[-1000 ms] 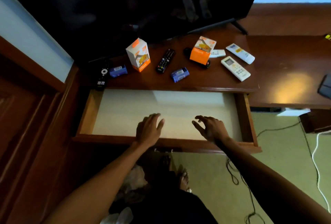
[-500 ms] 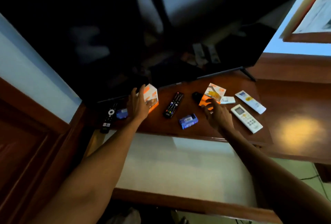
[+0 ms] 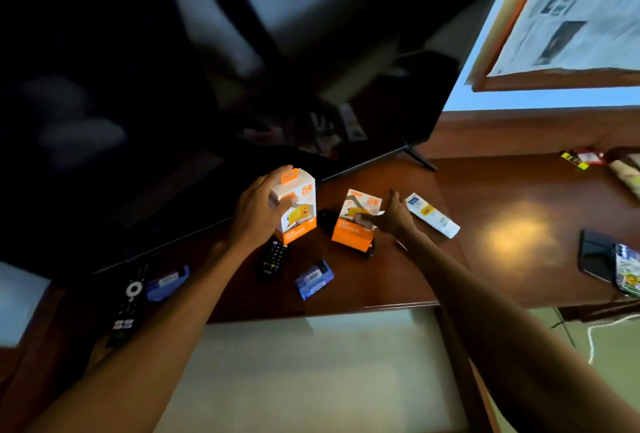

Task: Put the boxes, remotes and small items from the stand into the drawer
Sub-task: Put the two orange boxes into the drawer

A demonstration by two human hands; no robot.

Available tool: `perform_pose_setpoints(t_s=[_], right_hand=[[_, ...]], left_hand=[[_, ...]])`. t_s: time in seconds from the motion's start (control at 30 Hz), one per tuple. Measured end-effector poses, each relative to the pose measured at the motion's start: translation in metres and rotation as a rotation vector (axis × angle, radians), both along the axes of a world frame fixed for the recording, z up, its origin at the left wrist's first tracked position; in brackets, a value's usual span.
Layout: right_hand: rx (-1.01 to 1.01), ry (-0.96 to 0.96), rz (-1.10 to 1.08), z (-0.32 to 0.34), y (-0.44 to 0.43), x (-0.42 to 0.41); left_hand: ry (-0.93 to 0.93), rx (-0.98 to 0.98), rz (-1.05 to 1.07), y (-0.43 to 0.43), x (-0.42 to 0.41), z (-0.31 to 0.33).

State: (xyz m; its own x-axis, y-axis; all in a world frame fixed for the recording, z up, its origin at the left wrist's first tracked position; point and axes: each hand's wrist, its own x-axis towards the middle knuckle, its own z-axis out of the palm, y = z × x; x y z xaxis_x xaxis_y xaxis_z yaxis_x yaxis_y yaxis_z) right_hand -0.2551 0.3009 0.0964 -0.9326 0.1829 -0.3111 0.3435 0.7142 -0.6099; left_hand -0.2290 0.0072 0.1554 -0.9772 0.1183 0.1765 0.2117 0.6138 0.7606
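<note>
My left hand (image 3: 256, 212) is wrapped around a white and orange box (image 3: 300, 205), held upright just over the far end of a black remote (image 3: 273, 258). Fingers of my right hand (image 3: 394, 217) close on the right side of a second white and orange box (image 3: 355, 223), which tilts on the wooden stand (image 3: 381, 280). Two small blue boxes (image 3: 314, 279) (image 3: 168, 283), a black remote with a white ring (image 3: 130, 297) and a white remote (image 3: 431, 214) lie on the stand. The open drawer (image 3: 311, 363) below has a pale lining and nothing in it.
A large dark TV (image 3: 207, 86) stands along the back of the stand, its foot (image 3: 420, 157) at the right. On the desk to the right lie a dark phone (image 3: 595, 259) and a patterned one (image 3: 628, 275). A framed picture (image 3: 571, 16) hangs upper right.
Both hands left the drawer's front edge and reached up to the stand. My left hand took the left box and lifted it rightward; my right hand closed on the right box.
</note>
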Motion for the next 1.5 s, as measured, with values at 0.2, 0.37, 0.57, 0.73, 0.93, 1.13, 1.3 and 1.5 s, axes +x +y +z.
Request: perform_pose_setpoints(t_s=[0.2,0.37,0.57,0.73,0.93,1.13,1.3,1.5], right_hand=[[0.008,-0.127,0.074,-0.019,0.02,-0.02],[-0.149,0.049,0.104,-0.024,0.018,-0.01],[-0.359,0.142,0.2,-0.015,0.009,0.0],[-0.424,0.267,0.215,0.011,-0.002,0.01],[-0.566,0.261,0.386,0.055,-0.064,0.024],[-0.545,0.232,0.621,0.056,-0.161,0.081],[-0.484,0.121,0.755,0.03,-0.225,0.14],[-0.42,-0.022,0.701,-0.01,-0.26,0.2]], left_hand=[[-0.046,-0.002,-0.041,0.037,-0.028,-0.006],[-0.151,0.006,0.003,0.051,-0.032,-0.008],[-0.19,0.036,0.066,0.053,-0.023,0.002],[-0.178,0.079,0.153,0.029,0.003,0.018],[-0.158,0.147,0.271,-0.04,0.062,0.029],[-0.143,0.208,0.341,-0.142,0.146,0.015],[-0.217,0.238,0.358,-0.203,0.211,-0.017],[-0.43,0.197,0.253,-0.248,0.253,-0.078]])
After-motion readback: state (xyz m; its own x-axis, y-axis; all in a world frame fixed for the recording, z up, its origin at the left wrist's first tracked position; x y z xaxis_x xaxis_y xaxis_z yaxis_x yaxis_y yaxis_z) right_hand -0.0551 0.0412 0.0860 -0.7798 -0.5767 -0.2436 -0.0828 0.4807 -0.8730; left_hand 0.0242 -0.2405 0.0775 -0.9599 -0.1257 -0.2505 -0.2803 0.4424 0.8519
